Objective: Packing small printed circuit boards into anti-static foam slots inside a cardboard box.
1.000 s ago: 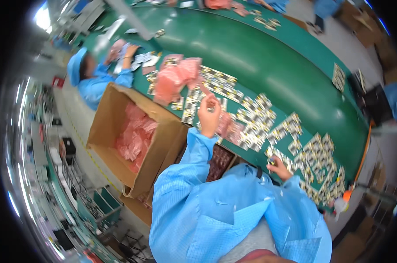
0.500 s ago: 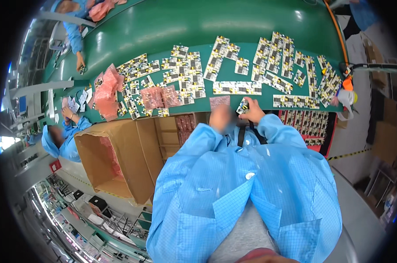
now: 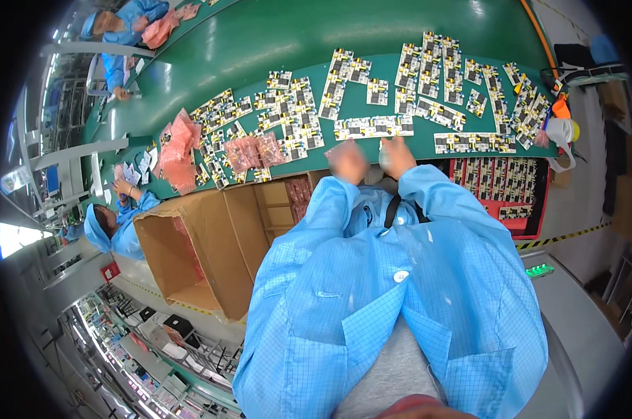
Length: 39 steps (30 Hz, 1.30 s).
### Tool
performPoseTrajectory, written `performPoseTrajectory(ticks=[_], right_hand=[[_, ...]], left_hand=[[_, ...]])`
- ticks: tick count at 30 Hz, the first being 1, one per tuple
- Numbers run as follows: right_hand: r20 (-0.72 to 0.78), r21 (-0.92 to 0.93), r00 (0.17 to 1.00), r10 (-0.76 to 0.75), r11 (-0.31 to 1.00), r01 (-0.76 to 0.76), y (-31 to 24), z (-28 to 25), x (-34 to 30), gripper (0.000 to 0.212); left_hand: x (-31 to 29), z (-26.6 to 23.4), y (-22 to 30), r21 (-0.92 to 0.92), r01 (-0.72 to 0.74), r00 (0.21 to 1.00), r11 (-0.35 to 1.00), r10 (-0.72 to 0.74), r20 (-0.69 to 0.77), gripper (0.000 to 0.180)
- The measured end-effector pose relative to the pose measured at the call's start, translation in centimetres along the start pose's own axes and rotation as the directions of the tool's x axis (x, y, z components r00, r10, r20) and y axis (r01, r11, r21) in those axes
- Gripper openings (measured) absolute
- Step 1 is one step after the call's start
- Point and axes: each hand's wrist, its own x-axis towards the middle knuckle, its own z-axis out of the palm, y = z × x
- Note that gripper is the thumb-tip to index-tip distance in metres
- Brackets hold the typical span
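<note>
At the near edge of the green table, my left hand (image 3: 351,167) is closed on a small pink bubble-wrap bag (image 3: 339,149); blur hides part of its fingers. My right hand (image 3: 398,158) is close beside it, fingers pinched on a small circuit board (image 3: 384,158) that shows only as a blurred pale edge. Just beyond both hands lies a row of joined circuit boards (image 3: 374,127), white with black and yellow parts. More board panels (image 3: 438,70) spread across the table, with pink bubble-wrap bags (image 3: 243,153) on some at the left.
An open cardboard box (image 3: 211,258) stands left of me below the table edge. A red tray (image 3: 536,209) of boards is at my right. Two co-workers in blue are at the left, one by a pink pile (image 3: 178,153). A white tape roll (image 3: 561,131) hangs at the right corner.
My right hand has turned and lifted slightly away from me, so its board is now mostly hidden. The pink bag in my left hand has tilted and moved left. The view has shifted a little.
</note>
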Motion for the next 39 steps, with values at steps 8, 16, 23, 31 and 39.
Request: performPoseTrajectory(ticks=[8,16,23,31,39], right_hand=[[0.03,-0.194,0.935,-0.355,0.915,0.354,0.1,-0.2,0.3,0.079],[-0.091,-0.171,0.894,-0.438,0.892,0.419,1.4,-0.8,-0.1,0.08],[-0.264,-0.041,0.925,-0.275,0.961,0.274,2.8,-1.5,-0.6,0.08],[-0.103,-0.155,0.993,-0.058,0.987,0.041,1.7,-1.7,-0.4,0.073],[0.046,-0.052,0.999,0.001,0.999,0.001,2.1,-2.8,0.9,0.068]], left_hand=[[-1.9,-2.2,3.6,0.444,-0.273,0.941,0.853,0.332,-0.059,0.038],[-2.3,-2.8,4.3,0.423,-0.167,0.983,0.891,0.185,-0.001,0.044],[-2.0,-2.6,3.8,0.432,-0.17,0.984,0.886,0.176,0.025,0.049],[-1.6,-0.3,2.7,0.284,-0.077,0.986,0.956,0.115,-0.121,0.055],[0.3,-0.5,1.3,-0.581,0.266,0.94,0.769,-0.341,-0.02,0.044]])
